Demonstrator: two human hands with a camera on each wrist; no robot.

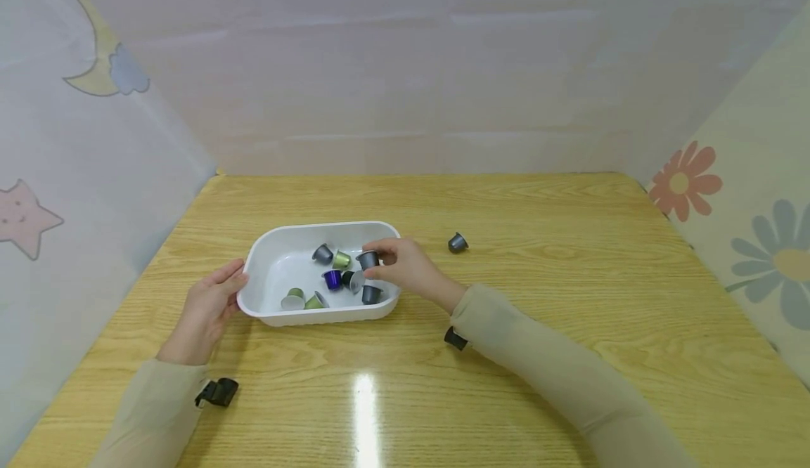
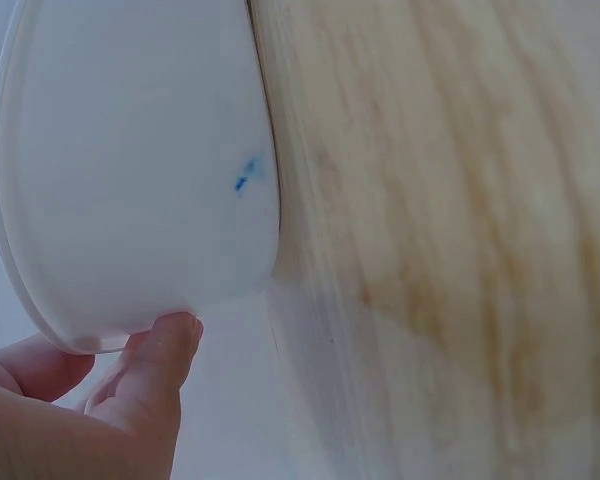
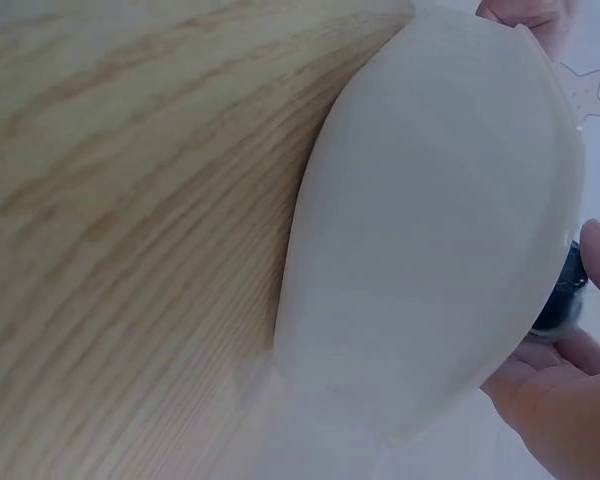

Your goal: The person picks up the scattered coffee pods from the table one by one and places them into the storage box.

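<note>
A white rectangular tray (image 1: 272, 254) with rounded corners sits on the table and holds several coffee capsules. My left hand (image 1: 207, 308) grips its left end, thumb on the rim and fingers under it; the left wrist view shows that hand (image 2: 130, 400) at the tray's outer wall. Above the tray's right side, my right hand (image 1: 408, 270) pinches a dark grey coffee capsule (image 1: 368, 260) between thumb and fingers. In the right wrist view the dark capsule (image 3: 563, 300) shows partly behind the rim. Inside lie a purple capsule (image 1: 332, 280), green capsules (image 1: 315, 301) and grey capsules (image 1: 323, 254).
One more grey capsule (image 1: 458, 243) lies on the wooden table (image 1: 557, 243), right of the tray. Patterned sheets (image 1: 405, 88) stand behind the table and at both sides. Each sleeve has a black strap fitting (image 1: 218, 391) at the wrist.
</note>
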